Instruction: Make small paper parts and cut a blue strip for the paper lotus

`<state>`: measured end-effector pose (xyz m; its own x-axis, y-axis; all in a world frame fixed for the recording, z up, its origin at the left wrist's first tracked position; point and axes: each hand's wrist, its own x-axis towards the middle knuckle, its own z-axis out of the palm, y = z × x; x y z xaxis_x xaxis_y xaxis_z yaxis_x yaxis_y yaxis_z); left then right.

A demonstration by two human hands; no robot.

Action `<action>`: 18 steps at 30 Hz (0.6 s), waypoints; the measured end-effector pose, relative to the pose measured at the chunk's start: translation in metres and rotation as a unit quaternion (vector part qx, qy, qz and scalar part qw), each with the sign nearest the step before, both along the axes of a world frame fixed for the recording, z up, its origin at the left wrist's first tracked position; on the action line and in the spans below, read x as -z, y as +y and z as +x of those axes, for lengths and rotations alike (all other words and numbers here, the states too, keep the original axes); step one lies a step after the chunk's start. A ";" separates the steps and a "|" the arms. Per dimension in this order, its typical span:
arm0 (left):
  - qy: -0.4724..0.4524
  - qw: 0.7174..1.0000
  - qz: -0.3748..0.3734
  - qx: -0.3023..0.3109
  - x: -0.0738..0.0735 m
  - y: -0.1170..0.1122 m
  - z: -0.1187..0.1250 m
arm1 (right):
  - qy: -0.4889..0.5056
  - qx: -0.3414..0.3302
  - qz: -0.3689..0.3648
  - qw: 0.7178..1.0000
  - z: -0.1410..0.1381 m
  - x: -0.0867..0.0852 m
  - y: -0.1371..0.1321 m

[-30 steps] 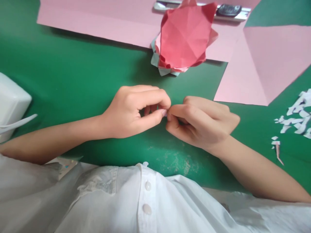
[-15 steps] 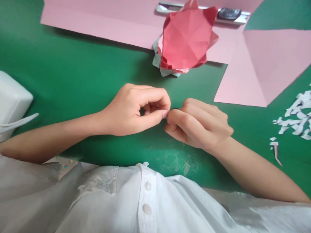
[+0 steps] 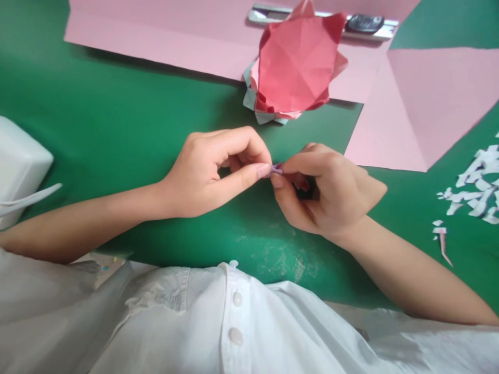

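Note:
Between my fingertips is a small purple folded piece [image 3: 277, 169], perhaps paper; most of it is hidden. My left hand [image 3: 218, 174] pinches its left end between thumb and forefinger, the other fingers curled behind. At its right end, my right hand [image 3: 331, 189] has its thumb and forefinger closed around the piece, the thumb just below. Both hands are over the green tabletop [image 3: 117, 124]. Beyond them stands a folded red paper flower [image 3: 300, 67] with pink and pale blue-grey points under its rim.
Pink paper sheets [image 3: 163, 36] lie at the back, with a metal box cutter [image 3: 374, 30] on them. A creased pink sheet [image 3: 444, 98] is at right, near white paper scraps [image 3: 481, 182]. A white object [image 3: 19, 166] stands at the left edge.
My right hand has turned and its fingers have opened out from a tighter curl, so the purple piece now shows. My left hand has shifted slightly up.

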<state>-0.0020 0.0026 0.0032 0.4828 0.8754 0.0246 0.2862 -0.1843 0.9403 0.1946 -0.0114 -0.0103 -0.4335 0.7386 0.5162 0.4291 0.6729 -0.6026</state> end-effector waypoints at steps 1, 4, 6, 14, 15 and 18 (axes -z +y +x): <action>-0.002 1.000 0.000 0.001 0.000 0.000 0.000 | 0.001 -0.001 0.002 1.000 0.000 0.000 0.000; -0.018 1.000 -0.006 0.011 -0.001 -0.002 -0.001 | 0.017 -0.008 -0.031 0.999 0.000 -0.003 0.002; -0.029 0.999 -0.012 0.020 -0.001 -0.002 -0.001 | 0.029 -0.017 -0.058 0.998 0.001 -0.004 0.003; 0.000 1.000 0.020 0.016 0.000 -0.002 0.001 | 0.047 -0.060 -0.119 0.990 0.005 -0.005 0.008; 0.003 1.000 0.024 0.015 0.000 -0.002 0.001 | 0.048 -0.067 -0.123 0.989 0.005 -0.005 0.008; 0.006 0.999 0.030 0.016 0.000 -0.002 0.002 | 0.053 -0.080 -0.127 0.987 0.006 -0.004 0.009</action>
<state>-0.0004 0.0005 0.0033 0.5105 0.8570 0.0711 0.2905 -0.2497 0.9237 0.2006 -0.0021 -0.0059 -0.5083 0.7762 0.3730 0.2542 0.5491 -0.7962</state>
